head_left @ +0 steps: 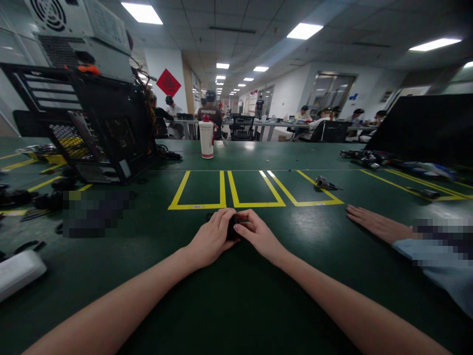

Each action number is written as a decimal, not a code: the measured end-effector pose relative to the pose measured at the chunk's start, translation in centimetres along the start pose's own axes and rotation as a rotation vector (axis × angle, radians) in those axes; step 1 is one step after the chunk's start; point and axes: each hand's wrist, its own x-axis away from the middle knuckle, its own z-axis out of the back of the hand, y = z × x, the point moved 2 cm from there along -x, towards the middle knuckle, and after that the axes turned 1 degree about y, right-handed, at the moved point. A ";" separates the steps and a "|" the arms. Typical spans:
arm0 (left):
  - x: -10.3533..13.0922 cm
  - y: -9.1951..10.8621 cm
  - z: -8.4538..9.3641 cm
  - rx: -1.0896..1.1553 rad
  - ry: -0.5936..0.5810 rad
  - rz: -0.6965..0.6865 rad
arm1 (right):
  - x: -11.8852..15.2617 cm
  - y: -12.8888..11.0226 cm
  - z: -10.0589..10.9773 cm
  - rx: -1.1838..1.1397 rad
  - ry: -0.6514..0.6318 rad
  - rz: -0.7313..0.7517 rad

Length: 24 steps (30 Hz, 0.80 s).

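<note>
A small black object sits between my two hands on the dark green table. My left hand is wrapped over its left side and covers much of it. From the right, my right hand has its thumb and bent fingers closed on the same object. What exactly the object is cannot be made out. Just beyond my hands, yellow tape outlines mark the table top.
A black computer case with a power supply on top stands at the left. A white bottle is further back. Another person's hand rests at the right. A metal part lies near the right tape outline.
</note>
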 end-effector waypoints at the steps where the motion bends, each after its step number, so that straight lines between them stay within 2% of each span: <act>1: 0.0 0.0 0.0 -0.002 0.002 -0.004 | 0.0 0.0 0.1 0.003 -0.002 -0.013; 5: 0.0 -0.1 -0.1 -0.010 -0.001 0.006 | 0.0 -0.2 0.3 -0.032 -0.062 -0.032; 10: 0.1 -0.2 -0.2 -0.006 -0.018 0.019 | 0.4 -0.7 0.1 -0.104 -0.115 0.030; 17: 0.1 0.1 0.2 0.013 -0.022 0.019 | 0.3 -0.6 -0.1 -0.043 -0.039 -0.003; 24: 0.0 0.0 0.1 -0.005 -0.022 0.029 | 0.2 -0.3 0.1 -0.006 -0.036 -0.041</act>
